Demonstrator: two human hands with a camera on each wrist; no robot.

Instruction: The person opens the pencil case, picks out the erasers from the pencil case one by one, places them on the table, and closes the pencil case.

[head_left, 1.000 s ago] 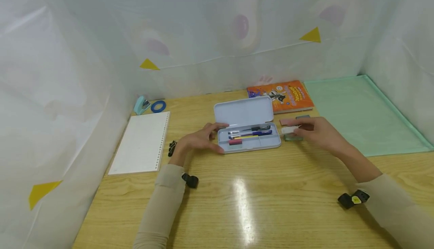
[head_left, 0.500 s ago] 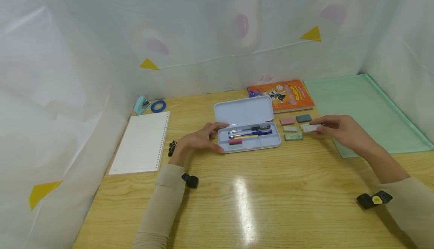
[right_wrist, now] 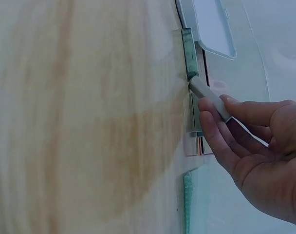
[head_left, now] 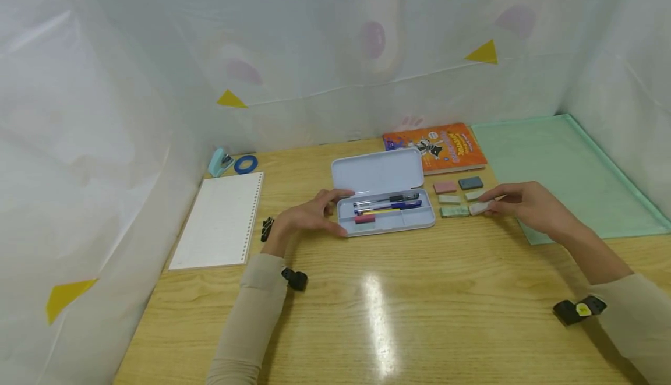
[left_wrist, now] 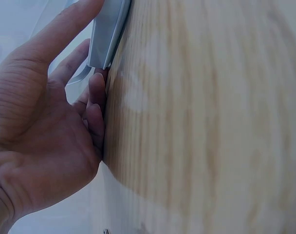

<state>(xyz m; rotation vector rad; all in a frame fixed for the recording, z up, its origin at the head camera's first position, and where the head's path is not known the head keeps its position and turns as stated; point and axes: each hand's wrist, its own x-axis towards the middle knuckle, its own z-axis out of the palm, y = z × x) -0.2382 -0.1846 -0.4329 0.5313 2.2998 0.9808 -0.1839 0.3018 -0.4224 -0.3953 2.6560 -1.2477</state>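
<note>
Head view: the left hand (head_left: pixel 309 217) steadies the open pencil case (head_left: pixel 385 216), thumb and fingers curled round its near-left end; the right hand (head_left: pixel 524 205) pinches a white eraser (head_left: pixel 479 208) at the table, just beside a green eraser (head_left: pixel 454 211). Left wrist view: fingers (left_wrist: pixel 97 105) bracket the case's corner. Right wrist view: thumb and forefinger clamp the white eraser, its far end apparently touching the green one, though blur hinders certainty. Handling it well calls for a light pinch that leaves neighbouring erasers unmoved.
</note>
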